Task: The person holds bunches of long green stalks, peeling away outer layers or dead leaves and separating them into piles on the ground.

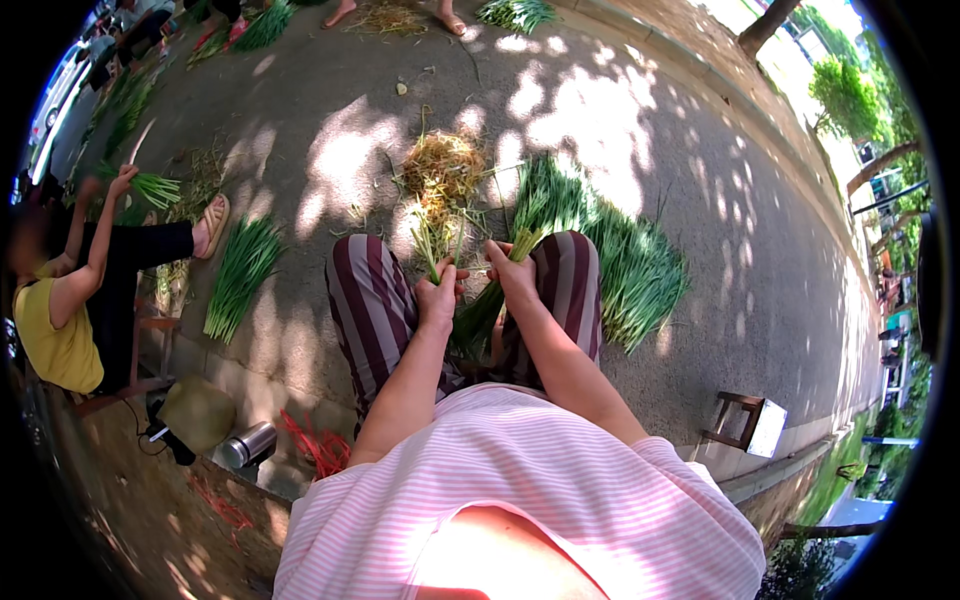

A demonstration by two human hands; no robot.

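Between my knees, my left hand (pixel 440 289) holds a few thin green stalks that point up and away from me. My right hand (pixel 514 270) is closed round the pale stem ends of a bunch of long green leafy stalks (pixel 527 241), which look like garlic chives. Just beyond my hands lies a heap of yellowed, dry trimmings (pixel 442 169) on the pavement. A large pile of green stalks (pixel 637 277) spreads on the ground outside my right knee. More dark green leaves (pixel 476 322) show below my hands, between my legs, partly hidden.
At left a seated person in a yellow top (pixel 64 330) holds green stalks (pixel 156 189); another bundle (pixel 241 277) lies nearby. A steel flask (pixel 250 445) and red twine (pixel 322 450) are at my left, a small stool (pixel 746 424) at right. Other people's feet show at the top.
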